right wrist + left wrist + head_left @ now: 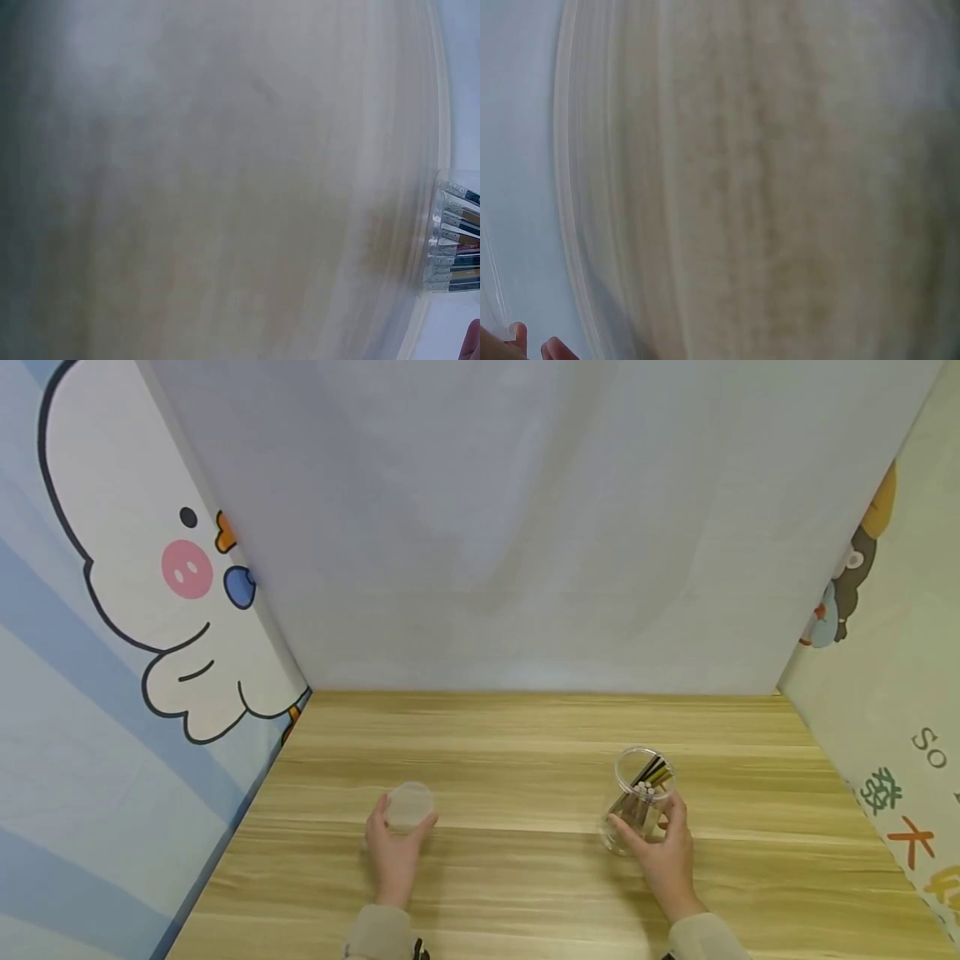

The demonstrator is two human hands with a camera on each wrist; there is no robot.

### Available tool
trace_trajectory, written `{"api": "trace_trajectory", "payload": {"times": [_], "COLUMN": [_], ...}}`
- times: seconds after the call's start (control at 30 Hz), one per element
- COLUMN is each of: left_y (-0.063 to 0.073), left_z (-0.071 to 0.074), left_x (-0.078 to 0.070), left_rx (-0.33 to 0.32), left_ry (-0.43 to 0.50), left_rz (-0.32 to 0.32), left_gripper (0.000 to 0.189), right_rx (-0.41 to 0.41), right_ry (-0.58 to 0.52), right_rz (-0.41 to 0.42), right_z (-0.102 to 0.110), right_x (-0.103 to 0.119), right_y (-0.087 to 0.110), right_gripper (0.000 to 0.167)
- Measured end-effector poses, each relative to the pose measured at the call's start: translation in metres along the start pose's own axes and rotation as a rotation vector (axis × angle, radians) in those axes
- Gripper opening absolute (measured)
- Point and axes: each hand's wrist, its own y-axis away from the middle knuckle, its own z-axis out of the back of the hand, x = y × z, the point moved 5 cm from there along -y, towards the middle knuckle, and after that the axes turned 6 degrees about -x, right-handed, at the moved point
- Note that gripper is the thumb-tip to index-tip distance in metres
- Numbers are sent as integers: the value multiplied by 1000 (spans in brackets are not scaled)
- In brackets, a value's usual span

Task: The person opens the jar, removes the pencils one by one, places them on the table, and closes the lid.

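In the head view my left hand (395,847) pinches a round translucent disc like a lid (410,807), thumb and fingers at its edges. At the right, my right hand (663,852) grips a clear cylindrical jar (617,837), its thumb across the near side. Several thin pencil-like sticks (637,797), dark and yellowish, some with white tips, lean inside the jar, whose top is uncovered. The right wrist view catches the jar's silvery-ended sticks (461,255) at its right edge. Fingertips of the left hand (536,346) show low in the left wrist view.
Both hands are over a wood-grain table (517,760). A pale grey panel (510,527) rises along its back edge. Side walls stand left and right, the left one with a large cartoon duck (127,510), the right one with printed characters (885,793).
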Motion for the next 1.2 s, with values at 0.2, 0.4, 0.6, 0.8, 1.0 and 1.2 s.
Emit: {"api": "trace_trajectory", "payload": {"times": [0.2,0.4,0.6,0.8,1.0,1.2], "left_y": [-6,-12,-20,-25,-29,-32], "left_z": [2,2,4,7,9,13], "left_x": [7,13,11,10,11,17], "left_rx": [-5,39,82,102,121,147], "left_ry": [-44,-106,-246,-301,-342,-267], "left_rz": [15,43,13,23,11,69], "left_gripper": [93,93,92,90,92,91], "right_rx": [-5,-5,-7,-19,-16,16], "right_ry": [-1,3,4,2,6,7], "right_rz": [-5,10,12,12,6,-17], "right_z": [0,-1,-1,-1,-1,-1], "right_x": [-1,-1,-2,-2,-2,0], "right_y": [0,0,0,1,1,1], "right_gripper": [85,85,85,84,84,84]}}
